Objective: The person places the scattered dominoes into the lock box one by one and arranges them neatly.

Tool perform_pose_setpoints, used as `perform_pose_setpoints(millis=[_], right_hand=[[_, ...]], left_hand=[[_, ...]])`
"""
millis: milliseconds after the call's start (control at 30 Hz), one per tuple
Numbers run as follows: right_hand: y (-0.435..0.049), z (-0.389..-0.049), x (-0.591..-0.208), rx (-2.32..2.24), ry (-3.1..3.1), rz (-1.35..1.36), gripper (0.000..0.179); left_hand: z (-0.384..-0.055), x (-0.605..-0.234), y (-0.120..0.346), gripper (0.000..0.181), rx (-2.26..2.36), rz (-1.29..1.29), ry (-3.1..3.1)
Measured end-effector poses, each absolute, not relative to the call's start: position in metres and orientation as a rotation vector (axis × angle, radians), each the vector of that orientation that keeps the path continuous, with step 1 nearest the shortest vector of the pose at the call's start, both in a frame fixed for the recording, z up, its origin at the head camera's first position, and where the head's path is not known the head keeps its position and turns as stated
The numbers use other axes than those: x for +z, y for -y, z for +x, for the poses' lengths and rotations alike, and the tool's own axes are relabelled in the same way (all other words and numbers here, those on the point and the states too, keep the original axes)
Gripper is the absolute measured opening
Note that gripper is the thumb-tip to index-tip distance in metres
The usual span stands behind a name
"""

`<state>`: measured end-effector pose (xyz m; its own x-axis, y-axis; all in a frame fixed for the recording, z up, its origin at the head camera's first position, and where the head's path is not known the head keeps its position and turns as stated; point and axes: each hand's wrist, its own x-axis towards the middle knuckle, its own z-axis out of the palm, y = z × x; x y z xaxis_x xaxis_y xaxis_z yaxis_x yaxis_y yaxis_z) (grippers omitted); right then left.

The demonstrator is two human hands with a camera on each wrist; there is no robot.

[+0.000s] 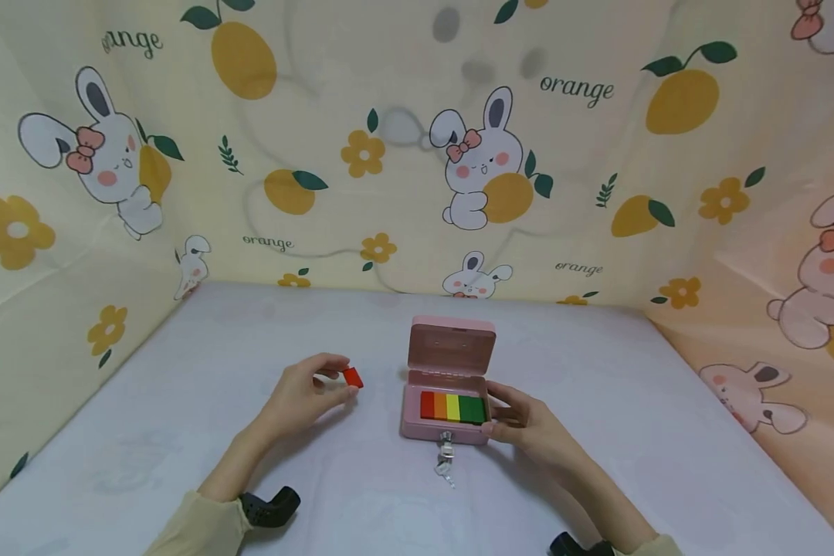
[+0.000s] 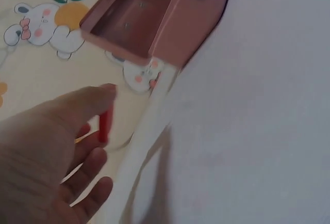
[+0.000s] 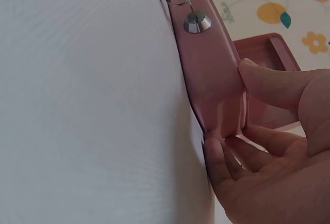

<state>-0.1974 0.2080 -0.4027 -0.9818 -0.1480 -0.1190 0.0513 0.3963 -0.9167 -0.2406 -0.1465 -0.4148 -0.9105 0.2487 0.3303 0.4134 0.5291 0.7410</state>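
My left hand (image 1: 309, 395) pinches a small flat red block (image 1: 353, 378) between thumb and fingertips, held to the left of a pink metal cash box (image 1: 417, 429). In the left wrist view the red block (image 2: 105, 123) shows edge-on beyond the thumb. The box stands with its lid (image 1: 450, 347) raised at the back. A row of red, orange, yellow and green blocks (image 1: 453, 407) lies inside. My right hand (image 1: 538, 428) grips the box's right end, its thumb near the top rim and fingers round the side and lower corner.
A key sits in the silver lock (image 3: 198, 22) on the box's front, with a ring and another key (image 1: 445, 468) hanging from it. White cloth (image 1: 361, 494) covers the table. Behind and at both sides rises a printed curtain (image 1: 361, 93) with rabbits and oranges.
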Motion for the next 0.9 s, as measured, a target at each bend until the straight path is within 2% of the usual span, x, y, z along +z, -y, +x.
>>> perform_pose_setpoints(millis=[200, 400, 600, 900], right_hand=[[-0.207, -0.198, -0.405, -1.631, -2.476, -0.083, 0.066], [-0.208, -0.199, -0.406, -1.624, -2.485, -0.082, 0.066], [-0.208, -0.198, -0.405, -1.621, -2.488, -0.088, 0.066], [-0.208, -0.196, -0.403, -1.635, -2.474, -0.101, 0.065]], left_hand=[[-0.238, -0.407, 0.128, 0.042, -1.515, -0.565, 2.512], [-0.240, -0.403, 0.106, 0.043, -1.571, -0.686, 2.569], [-0.243, -0.400, 0.085, 0.048, -1.474, -0.844, 2.619], [-0.252, -0.402, 0.070, 0.047, -1.273, -1.008, 2.668]])
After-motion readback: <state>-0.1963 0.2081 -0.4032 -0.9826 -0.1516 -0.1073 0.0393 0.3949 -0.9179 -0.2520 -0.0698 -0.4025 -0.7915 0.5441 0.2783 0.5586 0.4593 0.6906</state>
